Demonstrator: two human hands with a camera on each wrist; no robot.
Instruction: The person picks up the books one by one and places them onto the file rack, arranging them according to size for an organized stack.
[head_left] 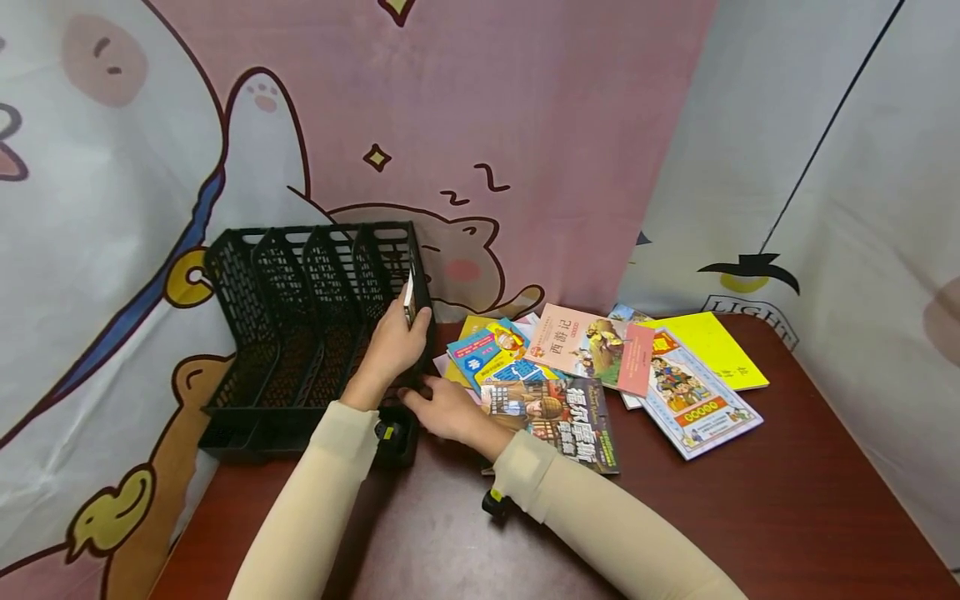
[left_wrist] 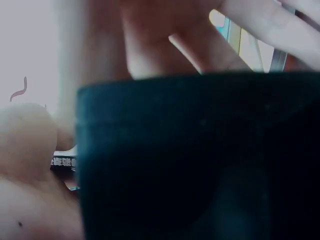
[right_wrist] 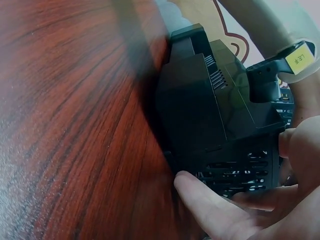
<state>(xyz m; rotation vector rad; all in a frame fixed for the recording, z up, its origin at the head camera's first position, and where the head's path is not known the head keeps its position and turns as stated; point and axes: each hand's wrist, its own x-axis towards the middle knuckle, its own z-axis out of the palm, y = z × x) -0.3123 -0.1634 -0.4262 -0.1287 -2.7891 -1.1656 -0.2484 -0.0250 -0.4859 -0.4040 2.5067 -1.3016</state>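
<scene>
A black file rack [head_left: 300, 421] with several upright compartments stands at the left of the table. My left hand [head_left: 397, 337] reaches into its rightmost compartment and grips a thin book [head_left: 408, 298], seen nearly edge-on. In the left wrist view, part of the book's dark spine [left_wrist: 64, 161] with white characters shows beside the thumb, while a blurred dark panel [left_wrist: 175, 160] hides most of the hand. My right hand [head_left: 450, 410] is at the rack's lower right side. Its extended finger [right_wrist: 212, 202] touches the slotted side wall [right_wrist: 240, 167] in the right wrist view.
Right of the rack, several books overlap: a dark detective-cover book [head_left: 585, 417], a blue one [head_left: 487, 358], a pink one [head_left: 570, 333], a white-bordered one [head_left: 697, 396] and a yellow one [head_left: 712, 346]. A printed cloth backdrop [head_left: 525, 125] hangs behind the table [head_left: 810, 500].
</scene>
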